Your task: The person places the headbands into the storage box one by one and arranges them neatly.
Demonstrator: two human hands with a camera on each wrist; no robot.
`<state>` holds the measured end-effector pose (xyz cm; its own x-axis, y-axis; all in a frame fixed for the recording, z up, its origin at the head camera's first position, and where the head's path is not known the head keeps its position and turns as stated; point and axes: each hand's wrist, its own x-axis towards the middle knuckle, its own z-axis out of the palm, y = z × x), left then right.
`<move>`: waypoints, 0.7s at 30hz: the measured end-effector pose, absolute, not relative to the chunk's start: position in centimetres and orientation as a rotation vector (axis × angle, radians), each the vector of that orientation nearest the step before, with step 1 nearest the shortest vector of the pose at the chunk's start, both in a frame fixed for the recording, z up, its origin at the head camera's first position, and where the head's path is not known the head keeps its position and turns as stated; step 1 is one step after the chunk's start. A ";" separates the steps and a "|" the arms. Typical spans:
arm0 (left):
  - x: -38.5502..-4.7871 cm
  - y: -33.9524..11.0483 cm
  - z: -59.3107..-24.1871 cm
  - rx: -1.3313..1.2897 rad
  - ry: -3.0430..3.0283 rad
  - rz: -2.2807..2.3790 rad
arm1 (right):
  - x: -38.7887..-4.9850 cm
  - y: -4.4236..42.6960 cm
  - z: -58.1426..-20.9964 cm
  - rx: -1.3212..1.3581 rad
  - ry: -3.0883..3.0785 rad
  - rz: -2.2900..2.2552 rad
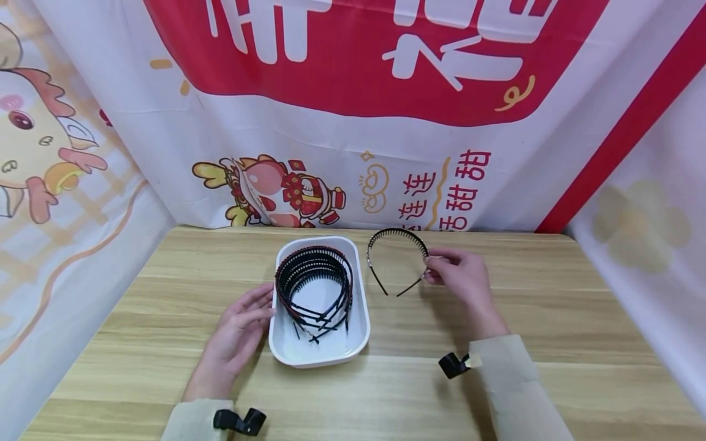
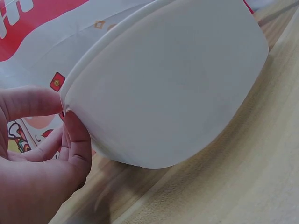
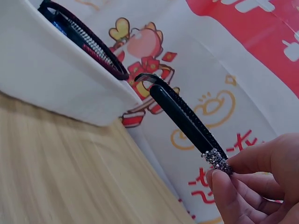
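Note:
A white plastic basket stands on the wooden table and holds several black toothed headbands, stacked together with their ends crossing. My left hand holds the basket's left side, with thumb and forefinger at its edge; the left wrist view shows this hand against the smooth white wall. To the right of the basket, my right hand pinches one black headband by its side. Silvery stones on this headband show at the fingertips in the right wrist view.
The wooden table reaches back to a white cloth backdrop with red print and cartoon figures. More printed cloth hangs at the left. A black camera mount is on each wrist.

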<state>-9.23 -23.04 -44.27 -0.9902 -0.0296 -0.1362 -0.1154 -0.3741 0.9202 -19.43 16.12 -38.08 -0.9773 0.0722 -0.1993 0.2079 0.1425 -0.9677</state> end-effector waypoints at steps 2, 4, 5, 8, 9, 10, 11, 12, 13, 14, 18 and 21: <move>-9.2 -23.0 -44.2 -0.205 1.729 2.553 | -19.6 15.6 -37.9 0.275 2.285 -1.968; -9.2 -23.0 -44.2 -0.217 1.732 2.549 | -19.8 15.1 -37.8 0.264 2.279 -1.968; -9.2 -23.0 -44.1 -0.225 1.733 2.546 | -19.8 14.8 -37.8 0.251 2.275 -1.972; -9.3 -22.9 -44.0 -0.255 1.737 2.541 | -19.9 14.1 -37.7 0.228 2.277 -1.972; -9.3 -22.9 -43.9 -0.265 1.737 2.540 | -19.9 13.9 -37.7 0.220 2.281 -1.966; -9.3 -22.9 -43.8 -0.271 1.737 2.540 | -20.0 13.6 -37.6 0.210 2.286 -1.959; -9.3 -22.9 -43.8 -0.277 1.742 2.539 | -20.0 13.4 -37.6 0.201 2.295 -1.952; -9.3 -23.0 -43.7 -0.282 1.744 2.540 | -20.0 13.1 -37.5 0.197 2.305 -1.941; -9.3 -23.0 -43.7 -0.286 1.746 2.540 | -20.1 12.9 -37.5 0.185 2.311 -1.932; -9.3 -23.1 -43.7 -0.287 1.747 2.540 | -20.1 12.6 -37.4 0.171 2.321 -1.920; -9.3 -23.1 -43.6 -0.291 1.753 2.541 | -20.2 11.4 -37.2 0.118 2.340 -1.886; -9.3 -23.1 -43.6 -0.291 1.754 2.539 | -20.2 10.5 -37.2 0.087 2.352 -1.858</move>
<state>-9.30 -23.13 -43.62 -0.9815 -0.0715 -0.1776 -0.1407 -0.3592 0.9226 -20.23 10.45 -37.20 -0.9881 -0.0429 -0.1478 0.1339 0.2342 -0.9629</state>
